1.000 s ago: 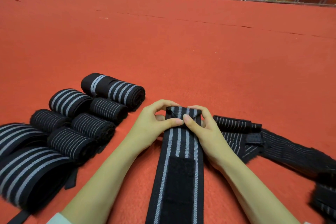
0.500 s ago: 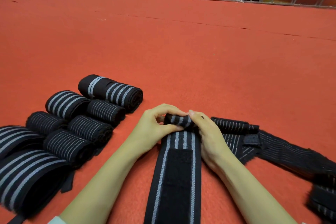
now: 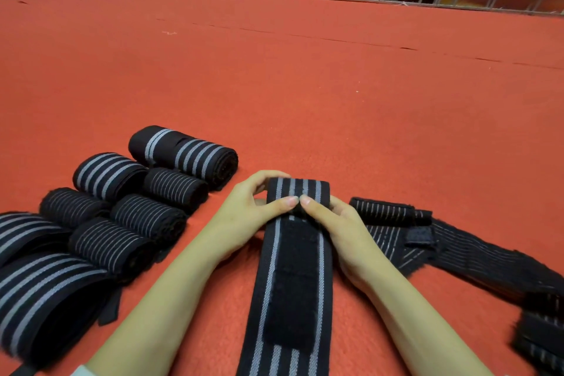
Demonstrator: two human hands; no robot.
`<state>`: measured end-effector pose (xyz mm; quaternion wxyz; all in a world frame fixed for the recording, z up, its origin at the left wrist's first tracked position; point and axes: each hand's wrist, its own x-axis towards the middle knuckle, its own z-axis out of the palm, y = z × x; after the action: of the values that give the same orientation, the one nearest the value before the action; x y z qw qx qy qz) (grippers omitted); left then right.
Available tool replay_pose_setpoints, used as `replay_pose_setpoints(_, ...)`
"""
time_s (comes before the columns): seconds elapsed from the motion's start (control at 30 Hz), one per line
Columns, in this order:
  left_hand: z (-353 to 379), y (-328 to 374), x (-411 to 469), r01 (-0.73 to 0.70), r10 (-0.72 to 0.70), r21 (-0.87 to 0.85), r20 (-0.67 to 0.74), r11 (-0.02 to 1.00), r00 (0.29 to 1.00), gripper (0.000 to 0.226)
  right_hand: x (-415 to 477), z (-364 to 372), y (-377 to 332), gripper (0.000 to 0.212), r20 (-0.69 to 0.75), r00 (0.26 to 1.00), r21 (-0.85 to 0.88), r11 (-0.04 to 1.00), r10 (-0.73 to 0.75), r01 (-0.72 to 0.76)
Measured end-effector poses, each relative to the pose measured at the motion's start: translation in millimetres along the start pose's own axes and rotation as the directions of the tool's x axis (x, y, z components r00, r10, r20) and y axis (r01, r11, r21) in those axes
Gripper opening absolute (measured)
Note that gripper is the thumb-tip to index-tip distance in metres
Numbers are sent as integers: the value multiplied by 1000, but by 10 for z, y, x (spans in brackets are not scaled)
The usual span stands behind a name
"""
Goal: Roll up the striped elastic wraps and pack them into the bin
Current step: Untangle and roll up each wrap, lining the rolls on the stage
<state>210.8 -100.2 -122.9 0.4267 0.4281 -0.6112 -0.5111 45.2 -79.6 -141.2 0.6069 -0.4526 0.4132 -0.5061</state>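
The left hand [image 3: 244, 217] and right hand [image 3: 345, 232] pinch the small roll [image 3: 297, 197] on the wrap [image 3: 290, 284]; if they slip, it could spring open or roll crooked.

— What is under everything?
— A red floor [image 3: 335, 85]. It goes far back, up to the top of the picture.
— What lies on it?
— On the left, a bunch of rolled-up wraps [image 3: 183, 151], black with grey stripes, packed side by side. Two bigger rolls [image 3: 45, 293] sit in the lower left corner.
— And in the middle?
— One long striped wrap [image 3: 290, 284] lies flat, with its far end rolled up.
— And on the right?
— Some loose wraps [image 3: 473, 253] lie in a messy heap, with a small roll [image 3: 381, 210] at their upper end.
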Motion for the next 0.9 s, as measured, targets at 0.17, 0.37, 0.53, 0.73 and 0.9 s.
replay_pose_setpoints(0.17, -19, 27, -20, 29, -28, -27, 30, 999, 999, 35, -12, 11, 16, 27, 19, 999, -51, 998, -31, 32)
replay_pose_setpoints(0.37, -23, 35, -19, -109, 109, -20, 21, 994, 994, 31, -11, 43, -33, 38, 42, 999, 54, 998, -29, 26)
replay_pose_setpoints(0.53, -7, 15, -8, -215, 210, 52, 81, 975, 974, 33, 6, 53, -29, 40, -34, 999, 186, 982, 26, -19)
replay_pose_setpoints(0.73, -12, -5, 0, -9, 25, -141, 110, 990, 994, 29, 10, 27, -49, 14, -54, 998, 127, 992, -16, 23)
replay_pose_setpoints(0.9, 43, 5, -10, 134, -125, -101, 90, 986, 988, 41, 1, 3, -38, 33, -36, 999, 78, 996, -40, 43)
